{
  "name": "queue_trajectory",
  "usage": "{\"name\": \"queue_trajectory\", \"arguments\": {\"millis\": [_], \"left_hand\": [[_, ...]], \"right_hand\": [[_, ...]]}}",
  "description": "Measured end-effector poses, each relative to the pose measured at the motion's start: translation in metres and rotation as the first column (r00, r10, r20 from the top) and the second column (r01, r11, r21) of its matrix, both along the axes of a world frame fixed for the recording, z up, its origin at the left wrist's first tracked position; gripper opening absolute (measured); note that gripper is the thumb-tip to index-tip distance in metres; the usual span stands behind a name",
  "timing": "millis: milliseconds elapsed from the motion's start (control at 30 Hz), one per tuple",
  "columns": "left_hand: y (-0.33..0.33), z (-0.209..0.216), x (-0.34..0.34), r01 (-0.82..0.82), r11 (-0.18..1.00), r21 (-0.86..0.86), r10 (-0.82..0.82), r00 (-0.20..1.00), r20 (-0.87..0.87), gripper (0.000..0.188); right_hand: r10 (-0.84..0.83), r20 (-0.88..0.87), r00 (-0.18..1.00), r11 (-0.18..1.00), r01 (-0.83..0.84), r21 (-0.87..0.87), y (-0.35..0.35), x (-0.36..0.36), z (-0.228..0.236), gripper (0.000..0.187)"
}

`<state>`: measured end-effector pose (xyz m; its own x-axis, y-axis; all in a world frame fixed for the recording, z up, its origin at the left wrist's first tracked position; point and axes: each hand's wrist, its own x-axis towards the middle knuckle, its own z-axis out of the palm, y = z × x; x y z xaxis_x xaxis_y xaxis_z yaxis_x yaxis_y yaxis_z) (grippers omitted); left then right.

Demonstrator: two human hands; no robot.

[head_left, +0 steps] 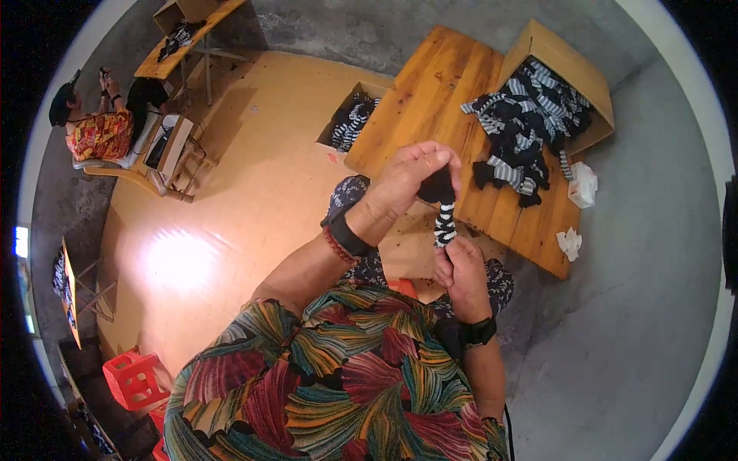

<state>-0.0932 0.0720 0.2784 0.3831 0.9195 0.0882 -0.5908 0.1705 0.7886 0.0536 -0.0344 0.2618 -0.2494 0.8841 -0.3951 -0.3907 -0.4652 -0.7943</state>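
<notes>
Between my two hands a small black-and-white striped knitted sock (pixel 445 223) is stretched upright above the near edge of the wooden table. My left hand (pixel 415 175) is closed around its black upper end, with the thumb on top. Lower down, my right hand (pixel 463 270) pinches the striped end between thumb and fingers. Parts of the sock are hidden by the fingers. Beyond my hands, a heap of black and grey-striped knitted pieces (pixel 530 131) spills from a cardboard box (pixel 603 100) lying on its side.
The wooden table (pixel 415 92) stands ahead. A carton (pixel 329 132) of striped knitwear sits on the floor beside it. A white tissue pack (pixel 583 186) and crumpled tissue (pixel 570 243) lie near its right edge. A seated person (pixel 104 134) is far left; a red plastic stool (pixel 134 380) is lower left.
</notes>
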Motion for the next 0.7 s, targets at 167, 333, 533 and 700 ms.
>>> {"name": "queue_trajectory", "arguments": {"millis": [167,333,533,700], "left_hand": [[-0.016,0.006,0.024,-0.246,0.963,-0.111,0.247,0.969,-0.006,0.025],[-0.027,0.005,0.021,-0.147,0.987,-0.071,0.154,0.982,0.108,0.026],[-0.022,0.000,0.014,-0.028,1.000,0.006,0.028,0.999,-0.014,0.017],[-0.009,-0.012,0.004,-0.078,0.994,-0.072,0.080,0.997,0.017,0.020]], "right_hand": [[-0.021,-0.133,0.991,0.999,0.017,-0.029,0.000,-0.017,-0.015,0.026],[0.104,-0.456,0.884,0.984,-0.158,-0.082,-0.002,-0.019,-0.019,0.026],[-0.095,0.030,0.995,0.991,0.092,0.093,0.000,-0.015,-0.013,0.029],[-0.166,0.183,0.969,0.983,0.148,0.111,-0.001,-0.001,-0.014,0.028]]}}
